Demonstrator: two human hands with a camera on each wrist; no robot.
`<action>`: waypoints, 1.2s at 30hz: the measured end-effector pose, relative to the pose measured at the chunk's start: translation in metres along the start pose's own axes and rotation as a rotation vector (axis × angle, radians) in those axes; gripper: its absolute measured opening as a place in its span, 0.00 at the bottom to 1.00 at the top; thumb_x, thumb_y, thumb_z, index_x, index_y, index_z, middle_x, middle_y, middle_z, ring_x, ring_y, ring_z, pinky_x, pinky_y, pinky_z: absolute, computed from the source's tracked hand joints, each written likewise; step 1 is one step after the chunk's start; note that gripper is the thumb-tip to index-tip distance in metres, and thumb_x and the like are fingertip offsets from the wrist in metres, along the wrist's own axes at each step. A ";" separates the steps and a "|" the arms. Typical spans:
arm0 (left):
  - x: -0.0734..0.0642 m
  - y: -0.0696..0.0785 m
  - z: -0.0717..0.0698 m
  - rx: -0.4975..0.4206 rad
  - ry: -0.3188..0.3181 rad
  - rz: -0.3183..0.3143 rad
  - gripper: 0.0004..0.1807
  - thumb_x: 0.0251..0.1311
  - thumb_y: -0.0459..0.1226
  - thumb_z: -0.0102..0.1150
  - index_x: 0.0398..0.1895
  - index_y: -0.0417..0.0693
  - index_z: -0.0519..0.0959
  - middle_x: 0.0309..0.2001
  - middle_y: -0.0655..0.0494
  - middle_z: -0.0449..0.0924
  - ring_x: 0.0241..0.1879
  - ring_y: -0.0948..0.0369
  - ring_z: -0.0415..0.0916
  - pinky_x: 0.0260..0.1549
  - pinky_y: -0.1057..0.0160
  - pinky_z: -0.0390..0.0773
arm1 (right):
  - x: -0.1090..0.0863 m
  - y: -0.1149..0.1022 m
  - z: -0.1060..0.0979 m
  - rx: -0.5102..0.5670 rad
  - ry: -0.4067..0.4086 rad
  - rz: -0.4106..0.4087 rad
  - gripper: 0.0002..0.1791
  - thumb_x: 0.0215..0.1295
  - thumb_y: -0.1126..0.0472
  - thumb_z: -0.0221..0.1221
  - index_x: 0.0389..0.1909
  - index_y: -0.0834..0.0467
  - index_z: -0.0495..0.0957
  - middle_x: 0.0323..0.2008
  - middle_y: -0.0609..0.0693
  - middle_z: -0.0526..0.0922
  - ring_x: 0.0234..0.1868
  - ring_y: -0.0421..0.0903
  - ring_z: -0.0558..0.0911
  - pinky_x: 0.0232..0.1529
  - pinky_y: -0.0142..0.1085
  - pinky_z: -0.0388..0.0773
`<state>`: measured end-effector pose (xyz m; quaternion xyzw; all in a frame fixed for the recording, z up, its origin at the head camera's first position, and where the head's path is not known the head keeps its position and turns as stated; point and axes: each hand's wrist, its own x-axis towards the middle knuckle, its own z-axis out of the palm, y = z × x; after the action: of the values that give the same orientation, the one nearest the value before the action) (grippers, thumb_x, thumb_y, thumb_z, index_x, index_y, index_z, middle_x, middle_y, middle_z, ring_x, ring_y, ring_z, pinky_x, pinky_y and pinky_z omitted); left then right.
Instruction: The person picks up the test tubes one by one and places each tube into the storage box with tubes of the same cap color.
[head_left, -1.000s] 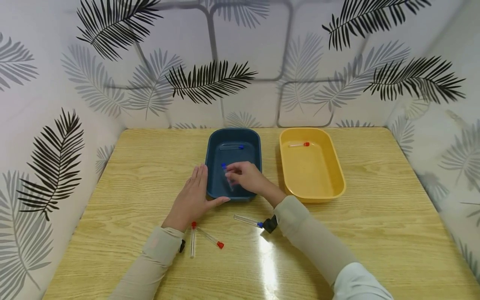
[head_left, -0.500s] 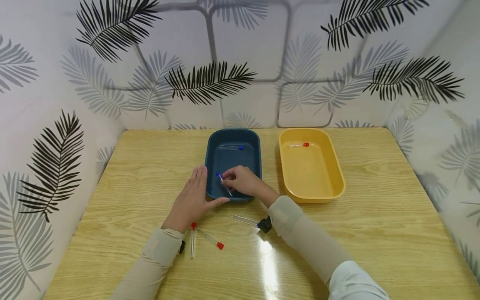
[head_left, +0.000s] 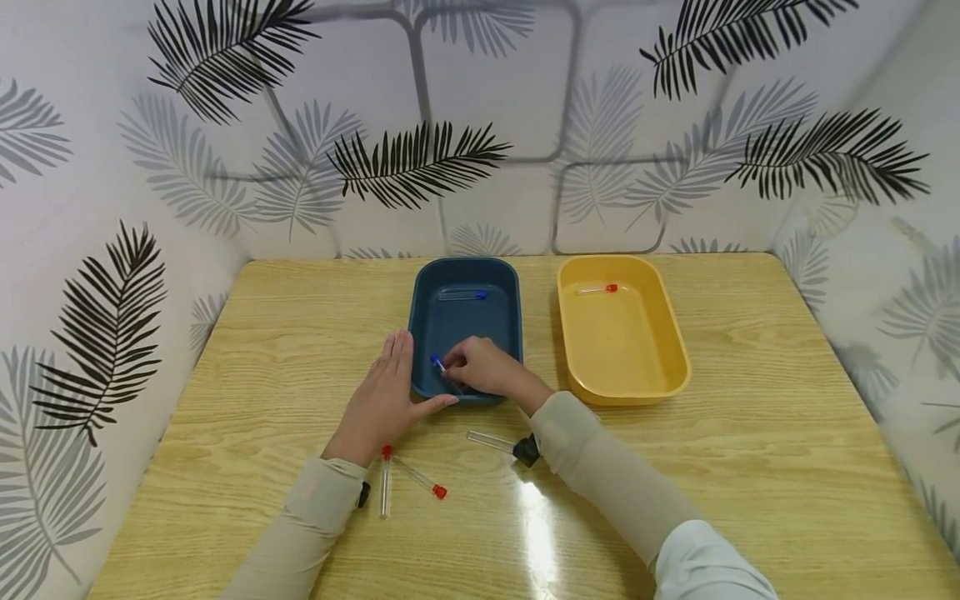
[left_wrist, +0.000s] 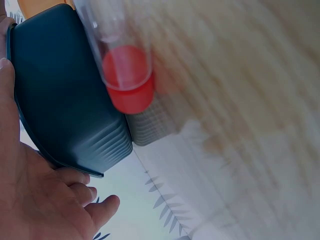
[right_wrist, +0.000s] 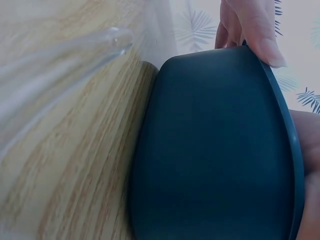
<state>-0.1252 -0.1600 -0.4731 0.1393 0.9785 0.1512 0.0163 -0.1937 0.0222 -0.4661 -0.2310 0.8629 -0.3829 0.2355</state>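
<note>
Inside the dark blue tub (head_left: 487, 321), my right hand (head_left: 480, 367) pinches a blue-capped test tube (head_left: 438, 362) low over the near end. The tube slants, its cap toward the tub's left wall, and the fingers cover part of it. My left hand (head_left: 384, 408) steadies the tub from outside, straight fingers along the left side and thumb at the near rim. Another blue-capped tube (head_left: 461, 295) lies at the tub's far end. In the right wrist view, the left thumb (right_wrist: 270, 50) touches the rim.
A yellow tub (head_left: 626, 350) stands to the right, holding one red-capped tube (head_left: 597, 289). Before the blue tub lie a clear tube (head_left: 491, 440), its cap end hidden behind the black wrist camera (head_left: 527, 451), and two red-capped tubes, one upright-lying (head_left: 386, 487) and one diagonal (head_left: 420, 475).
My right hand has moved a little toward the near left of the blue tub, bringing the blue-capped test tube lower and nearer. The left hand has stayed in place.
</note>
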 end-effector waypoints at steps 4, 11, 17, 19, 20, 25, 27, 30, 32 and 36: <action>0.000 0.000 0.001 0.002 0.008 0.007 0.63 0.47 0.75 0.37 0.72 0.37 0.39 0.72 0.42 0.39 0.71 0.51 0.34 0.66 0.52 0.47 | 0.001 0.001 0.001 -0.036 0.004 -0.004 0.13 0.62 0.63 0.58 0.45 0.65 0.81 0.29 0.47 0.83 0.27 0.39 0.79 0.32 0.30 0.77; -0.001 0.000 0.002 -0.002 0.008 0.007 0.63 0.47 0.75 0.38 0.72 0.38 0.38 0.72 0.42 0.39 0.71 0.51 0.34 0.66 0.52 0.48 | 0.002 0.002 0.004 -0.088 0.021 0.007 0.13 0.62 0.62 0.59 0.45 0.63 0.82 0.38 0.50 0.84 0.34 0.40 0.79 0.40 0.33 0.77; -0.001 0.000 0.002 -0.003 0.010 0.005 0.63 0.47 0.76 0.37 0.72 0.38 0.38 0.73 0.43 0.38 0.71 0.52 0.33 0.66 0.53 0.47 | 0.003 0.002 0.004 -0.109 0.031 0.004 0.12 0.62 0.61 0.59 0.44 0.62 0.82 0.39 0.50 0.84 0.37 0.40 0.80 0.41 0.33 0.77; -0.001 -0.001 0.002 -0.005 0.008 0.004 0.62 0.47 0.75 0.37 0.72 0.39 0.37 0.73 0.43 0.38 0.71 0.52 0.33 0.66 0.52 0.47 | 0.003 0.002 0.004 -0.111 0.034 0.000 0.12 0.62 0.61 0.59 0.44 0.62 0.82 0.39 0.50 0.84 0.39 0.40 0.80 0.41 0.33 0.77; -0.001 0.000 0.001 -0.008 0.006 0.003 0.62 0.47 0.75 0.37 0.72 0.39 0.37 0.73 0.43 0.38 0.71 0.52 0.32 0.66 0.52 0.47 | 0.003 0.002 0.004 -0.111 0.034 -0.001 0.12 0.62 0.61 0.59 0.44 0.62 0.82 0.39 0.50 0.84 0.39 0.40 0.81 0.41 0.33 0.77; -0.001 -0.001 0.002 -0.008 -0.001 0.001 0.62 0.47 0.75 0.38 0.72 0.39 0.37 0.73 0.44 0.36 0.71 0.52 0.32 0.66 0.52 0.46 | 0.002 0.001 0.003 -0.120 0.045 -0.010 0.13 0.62 0.61 0.59 0.44 0.63 0.82 0.38 0.50 0.84 0.39 0.41 0.81 0.41 0.34 0.77; -0.001 -0.002 0.003 -0.006 0.000 0.000 0.63 0.47 0.75 0.38 0.72 0.39 0.37 0.73 0.44 0.37 0.71 0.53 0.31 0.66 0.52 0.46 | 0.001 0.002 0.003 -0.125 0.052 -0.010 0.13 0.62 0.61 0.59 0.44 0.63 0.82 0.38 0.50 0.84 0.39 0.41 0.81 0.41 0.33 0.77; -0.001 -0.002 0.003 -0.005 0.005 0.006 0.62 0.47 0.75 0.38 0.72 0.39 0.37 0.73 0.43 0.38 0.71 0.53 0.32 0.66 0.52 0.47 | 0.002 0.002 0.003 -0.129 0.062 -0.007 0.12 0.62 0.61 0.60 0.44 0.62 0.82 0.37 0.49 0.84 0.38 0.40 0.81 0.40 0.33 0.77; -0.001 -0.002 0.003 -0.003 0.008 0.008 0.63 0.47 0.76 0.37 0.72 0.39 0.38 0.73 0.43 0.38 0.71 0.53 0.32 0.66 0.52 0.46 | 0.001 0.002 0.003 -0.133 0.074 -0.001 0.12 0.62 0.61 0.60 0.44 0.62 0.82 0.37 0.49 0.84 0.38 0.40 0.81 0.41 0.33 0.77; -0.001 -0.002 0.003 -0.002 0.012 0.008 0.63 0.47 0.76 0.37 0.72 0.39 0.38 0.73 0.44 0.38 0.71 0.52 0.32 0.66 0.53 0.46 | 0.000 0.001 0.004 -0.139 0.095 0.021 0.12 0.62 0.60 0.59 0.44 0.60 0.82 0.37 0.48 0.84 0.38 0.39 0.80 0.41 0.33 0.77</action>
<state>-0.1246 -0.1611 -0.4766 0.1425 0.9778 0.1532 0.0101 -0.1921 0.0204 -0.4687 -0.2192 0.9000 -0.3303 0.1815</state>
